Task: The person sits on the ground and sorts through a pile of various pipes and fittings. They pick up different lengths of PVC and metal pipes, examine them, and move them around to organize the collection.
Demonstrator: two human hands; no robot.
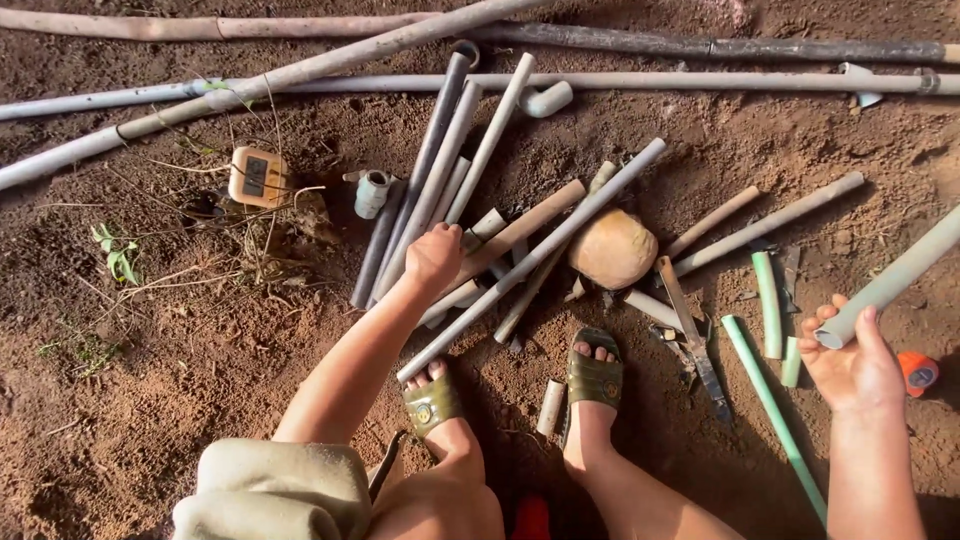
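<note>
My left hand (432, 258) reaches into a pile of cut grey pipe pieces (440, 170) on the dirt, fingers closed on a short tan pipe (520, 230) in the heap. A long grey pipe (540, 250) lies slanted across the pile just right of that hand. My right hand (852, 362) is palm up at the right and holds the end of a thick grey-green pipe (900, 275) that runs off the right edge. My feet in green sandals (594, 376) rest between the hands.
A round stone (612, 250) sits amid the pipes. A hacksaw (692, 340) lies right of my foot, with green pipe lengths (770, 400) beside it. Long pipes (640, 82) cross the top. A tan box (256, 176), white fittings (372, 192) and an orange tape measure (916, 372) lie about.
</note>
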